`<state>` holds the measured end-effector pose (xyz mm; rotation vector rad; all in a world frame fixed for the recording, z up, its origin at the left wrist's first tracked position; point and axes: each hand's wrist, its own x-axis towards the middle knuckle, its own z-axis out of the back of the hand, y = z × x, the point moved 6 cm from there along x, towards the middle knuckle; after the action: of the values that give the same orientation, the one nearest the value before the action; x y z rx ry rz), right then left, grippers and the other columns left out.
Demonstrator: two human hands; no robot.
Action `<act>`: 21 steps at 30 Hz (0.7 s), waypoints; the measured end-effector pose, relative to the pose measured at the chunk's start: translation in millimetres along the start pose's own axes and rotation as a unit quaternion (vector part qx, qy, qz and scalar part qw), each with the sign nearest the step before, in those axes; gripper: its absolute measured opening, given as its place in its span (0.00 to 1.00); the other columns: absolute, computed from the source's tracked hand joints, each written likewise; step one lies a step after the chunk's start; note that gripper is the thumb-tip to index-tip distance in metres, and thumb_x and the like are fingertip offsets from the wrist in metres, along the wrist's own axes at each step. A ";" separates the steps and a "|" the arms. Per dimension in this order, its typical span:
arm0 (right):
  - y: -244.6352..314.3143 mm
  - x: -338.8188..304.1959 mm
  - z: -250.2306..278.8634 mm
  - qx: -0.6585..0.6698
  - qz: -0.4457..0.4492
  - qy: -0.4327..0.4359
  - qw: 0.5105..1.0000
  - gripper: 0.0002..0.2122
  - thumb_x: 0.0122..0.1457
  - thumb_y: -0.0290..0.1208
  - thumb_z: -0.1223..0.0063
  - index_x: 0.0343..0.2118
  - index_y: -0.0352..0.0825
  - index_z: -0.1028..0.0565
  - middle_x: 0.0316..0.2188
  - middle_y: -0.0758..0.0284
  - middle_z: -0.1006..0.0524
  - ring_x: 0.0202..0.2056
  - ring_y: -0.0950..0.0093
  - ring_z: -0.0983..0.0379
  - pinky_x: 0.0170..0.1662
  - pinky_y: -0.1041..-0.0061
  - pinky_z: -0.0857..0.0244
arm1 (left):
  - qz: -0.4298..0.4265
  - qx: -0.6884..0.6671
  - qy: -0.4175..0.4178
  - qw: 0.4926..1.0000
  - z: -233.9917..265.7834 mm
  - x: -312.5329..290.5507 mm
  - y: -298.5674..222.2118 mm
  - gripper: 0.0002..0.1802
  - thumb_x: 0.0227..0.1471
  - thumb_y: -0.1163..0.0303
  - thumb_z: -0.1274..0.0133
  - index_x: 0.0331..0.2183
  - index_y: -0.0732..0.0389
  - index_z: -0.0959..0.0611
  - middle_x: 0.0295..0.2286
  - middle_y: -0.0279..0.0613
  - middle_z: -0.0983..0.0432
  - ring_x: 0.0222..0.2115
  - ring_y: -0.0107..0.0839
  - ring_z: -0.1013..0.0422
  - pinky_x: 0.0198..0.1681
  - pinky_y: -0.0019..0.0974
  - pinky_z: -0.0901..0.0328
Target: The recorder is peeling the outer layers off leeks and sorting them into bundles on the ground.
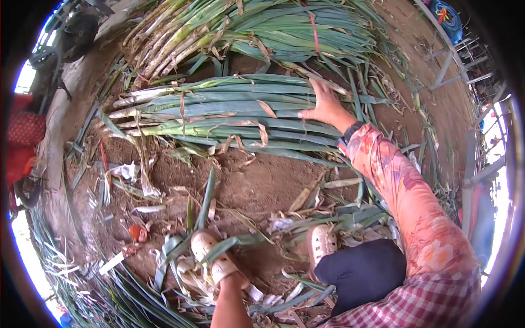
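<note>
A loose row of long green onions (229,109) lies on the soil in front of me, white ends to the left and green leaves to the right. My right hand (326,106) rests on the leaves near their right end, thumb and fingers spread apart, touching them without a grip. A floral sleeve (402,180) covers that arm. Some dry brown leaves (267,109) lie among the stalks. My left hand is out of view.
A larger heap of green onions (295,27) with a red tie (314,33) lies at the far side. More onion leaves (131,290) lie near left. My shoes (210,249) stand among trimmings. A metal frame (465,71) is at the right, a red item (24,131) at the left.
</note>
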<state>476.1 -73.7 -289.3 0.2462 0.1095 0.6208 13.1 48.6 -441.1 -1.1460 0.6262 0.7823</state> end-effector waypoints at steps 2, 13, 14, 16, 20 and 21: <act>-0.4 36.1 -13.7 0.003 0.000 -0.004 1.000 0.47 0.29 0.51 0.40 0.51 0.31 0.51 0.50 0.52 0.49 0.53 0.58 0.55 0.54 0.67 0.58 | 0.018 -0.001 0.024 1.000 -3.0 2.4 8.0 0.23 0.46 0.67 0.54 0.45 0.63 0.37 0.25 0.37 0.33 0.26 0.25 0.35 0.28 0.28 0.39; -0.9 40.6 -68.7 0.218 -0.064 0.332 0.915 0.50 0.33 0.54 0.43 0.51 0.24 0.56 0.49 0.48 0.46 0.52 0.62 0.50 0.53 0.76 0.57 | 0.129 0.000 0.142 0.982 5.9 -29.3 33.9 0.23 0.46 0.65 0.54 0.45 0.62 0.37 0.27 0.38 0.33 0.28 0.27 0.35 0.30 0.29 0.39; -1.6 28.3 -68.3 0.209 -0.053 0.331 0.919 0.50 0.32 0.53 0.42 0.51 0.24 0.57 0.49 0.47 0.47 0.52 0.62 0.50 0.53 0.75 0.57 | 0.134 0.002 0.155 0.979 6.9 -35.8 35.7 0.23 0.46 0.65 0.54 0.45 0.62 0.37 0.27 0.38 0.33 0.28 0.27 0.35 0.30 0.30 0.39; 10.5 5.3 -61.6 0.193 -0.020 0.324 0.926 0.52 0.29 0.51 0.39 0.51 0.24 0.58 0.49 0.46 0.48 0.51 0.60 0.49 0.53 0.74 0.56 | 0.141 0.013 0.185 0.973 12.4 -49.4 36.8 0.23 0.46 0.65 0.54 0.45 0.62 0.37 0.27 0.38 0.33 0.29 0.27 0.35 0.31 0.30 0.39; 26.8 -62.8 -84.7 0.117 -0.064 0.320 0.938 0.54 0.25 0.49 0.37 0.52 0.27 0.59 0.46 0.47 0.45 0.48 0.58 0.46 0.50 0.67 0.53 | 0.146 0.033 0.217 0.965 30.2 -66.2 41.5 0.23 0.46 0.64 0.55 0.45 0.62 0.37 0.28 0.38 0.33 0.29 0.28 0.35 0.31 0.30 0.39; 38.4 -82.0 -89.7 0.100 -0.066 0.320 0.940 0.54 0.24 0.49 0.37 0.52 0.28 0.59 0.45 0.47 0.44 0.47 0.57 0.46 0.49 0.65 0.53 | 0.147 0.037 0.223 0.963 34.6 -69.2 45.0 0.23 0.47 0.64 0.55 0.45 0.62 0.37 0.28 0.38 0.33 0.30 0.28 0.35 0.32 0.31 0.39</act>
<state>372.5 -74.2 -363.6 0.2236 0.8157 0.5360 -62.4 75.9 -401.6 -1.1822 1.2149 0.7450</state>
